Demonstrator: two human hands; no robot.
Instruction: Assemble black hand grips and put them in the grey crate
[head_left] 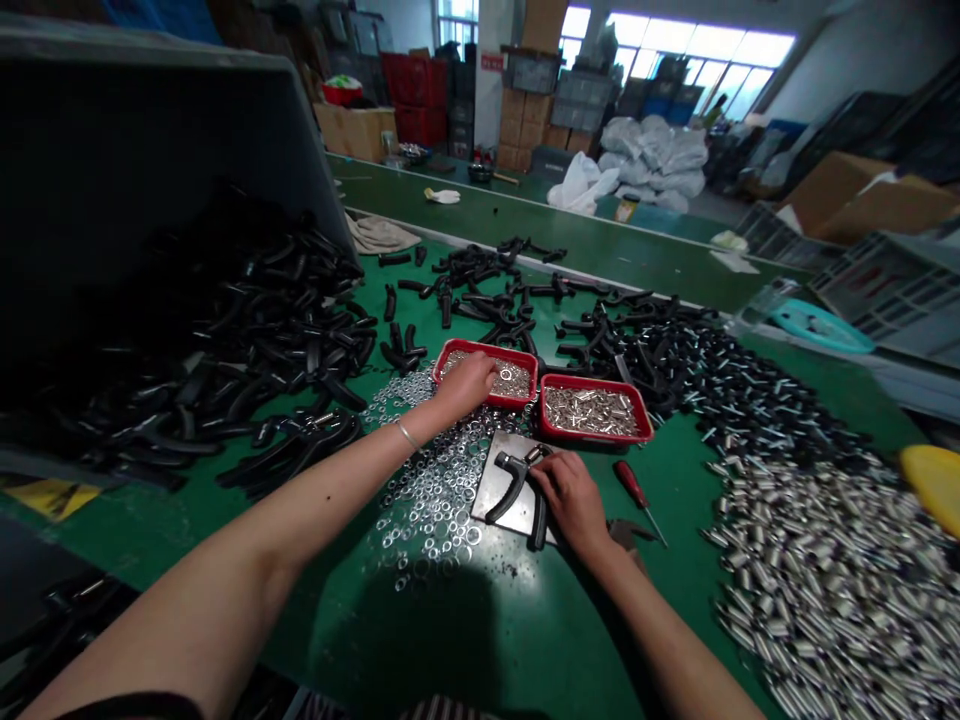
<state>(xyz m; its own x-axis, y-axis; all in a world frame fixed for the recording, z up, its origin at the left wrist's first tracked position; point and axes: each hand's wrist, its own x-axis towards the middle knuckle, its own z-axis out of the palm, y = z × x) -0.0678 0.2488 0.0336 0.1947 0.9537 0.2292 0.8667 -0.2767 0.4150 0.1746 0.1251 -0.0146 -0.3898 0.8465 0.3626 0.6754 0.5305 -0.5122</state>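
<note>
My left hand (pixel 466 386) reaches into the left red tray (pixel 534 372), which holds many tiny metal parts and a ring. Its fingers are bunched together, and whatever is between them is hidden. On a small metal plate (pixel 489 492), my right hand (pixel 576 498) grips the upper end of a black curved handle (pixel 539 520), near a silver metal fitting. Beside it on the plate lies another black curved handle (pixel 510 488). The right red tray (pixel 643 425), just beyond my right hand, contains small metal pins.
Loose metal rings (pixel 431 510) spread left of the plate. A red-handled screwdriver (pixel 634 485) and pliers (pixel 628 532) lie to the right. Silver cylinders (pixel 840 590) and black-headed screws (pixel 742 370) are heaped at right. A grey bin (pixel 304 130) of black handles stands left.
</note>
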